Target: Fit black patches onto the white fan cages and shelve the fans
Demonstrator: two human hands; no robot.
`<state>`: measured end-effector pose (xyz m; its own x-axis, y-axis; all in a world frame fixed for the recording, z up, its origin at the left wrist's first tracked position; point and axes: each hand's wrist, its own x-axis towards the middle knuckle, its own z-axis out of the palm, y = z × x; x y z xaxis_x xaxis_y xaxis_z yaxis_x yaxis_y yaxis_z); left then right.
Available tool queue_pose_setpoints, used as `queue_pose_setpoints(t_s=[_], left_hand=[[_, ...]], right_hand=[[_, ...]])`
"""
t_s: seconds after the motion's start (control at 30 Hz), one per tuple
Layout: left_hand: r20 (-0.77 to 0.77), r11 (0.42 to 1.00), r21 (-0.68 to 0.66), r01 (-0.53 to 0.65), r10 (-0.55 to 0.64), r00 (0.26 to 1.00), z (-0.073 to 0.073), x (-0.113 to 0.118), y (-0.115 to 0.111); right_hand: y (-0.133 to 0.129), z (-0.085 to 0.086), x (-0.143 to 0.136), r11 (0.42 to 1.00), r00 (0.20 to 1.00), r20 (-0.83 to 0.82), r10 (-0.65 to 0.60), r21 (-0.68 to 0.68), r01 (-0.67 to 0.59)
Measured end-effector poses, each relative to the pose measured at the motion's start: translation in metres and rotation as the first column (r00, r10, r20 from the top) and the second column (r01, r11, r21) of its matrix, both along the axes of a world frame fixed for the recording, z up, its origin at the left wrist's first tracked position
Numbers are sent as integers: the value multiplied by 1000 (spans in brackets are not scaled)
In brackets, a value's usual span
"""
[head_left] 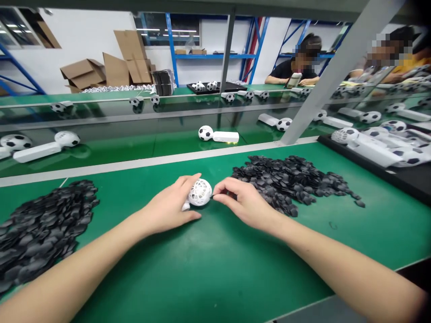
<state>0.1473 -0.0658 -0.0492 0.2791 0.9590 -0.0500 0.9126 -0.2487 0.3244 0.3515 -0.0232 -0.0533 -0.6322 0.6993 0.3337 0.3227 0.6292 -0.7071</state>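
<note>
Black piece [212, 196] — mostly hidden by fingers [226, 183].

Under the left hand [170, 202], openwork ball shell [200, 193]: smooth white plastic, faintly glossy. Beneath the grip, green tabletop [202, 269]: smooth, satin. To its right and left, right chip pile [279, 184] and left chip pile [50, 224]: black, plastic-looking, dull-sheened. Beyond it, conveyor belt [161, 143]: glossy, mirror-like. Beyond and right, slanting post [340, 67]: smooth grey, metal-looking. Far beyond, left, carton [82, 74]: matt brown cardboard.
</note>
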Motion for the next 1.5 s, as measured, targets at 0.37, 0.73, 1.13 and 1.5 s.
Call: queue_pose_setpoints(t_s=[0.37,0.73,1.13,1.5], left_hand=[[100,998,-43,-43,47,994,-9,19,3],[159,997,-29,-67,71,985,-7,18,3],[47,997,-25,-71,72,996,-4,6,11],[-70,996,88,9,-3,998,-7,6,13]], right_hand=[[-7,-22,-10,988,1000,-13,4,153,-2],[-2,-30,-11,992,997,-83,8,-124,-18],[29,-10,20,985,965,210,-156,110,135],[15,-12,15,887,684,682,-258,448,-113]])
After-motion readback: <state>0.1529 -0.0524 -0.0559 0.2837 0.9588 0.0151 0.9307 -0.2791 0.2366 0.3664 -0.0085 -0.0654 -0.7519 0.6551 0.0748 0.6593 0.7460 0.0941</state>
